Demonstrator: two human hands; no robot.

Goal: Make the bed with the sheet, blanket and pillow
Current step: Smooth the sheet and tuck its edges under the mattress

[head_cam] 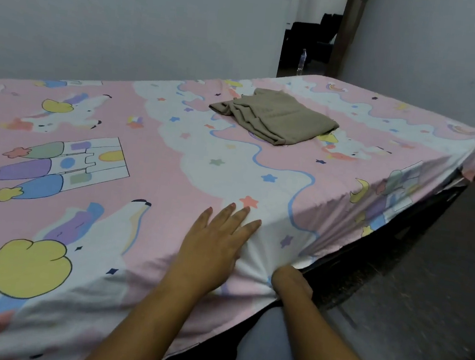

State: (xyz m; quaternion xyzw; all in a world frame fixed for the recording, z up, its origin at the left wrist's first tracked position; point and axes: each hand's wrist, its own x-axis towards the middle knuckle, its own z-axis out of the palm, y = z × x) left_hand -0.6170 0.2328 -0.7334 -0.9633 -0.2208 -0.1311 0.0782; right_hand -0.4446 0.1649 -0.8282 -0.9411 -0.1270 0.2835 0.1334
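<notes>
The pink cartoon-print sheet (174, 149) is spread, pressed by the flat-fingered left hand (211, 245); the right hand (290, 280), perhaps tucking, is buried under its edge, grip untellable. The folded khaki blanket (276, 116) is not yet spread.

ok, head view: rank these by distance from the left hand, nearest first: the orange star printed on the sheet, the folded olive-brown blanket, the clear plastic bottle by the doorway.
1. Orange star print: just past the fingertips of the left hand, on the pink patterned sheet.
2. Folded olive-brown blanket: mid-bed, farther up.
3. Clear plastic bottle: beyond the bed, at the doorway.
</notes>
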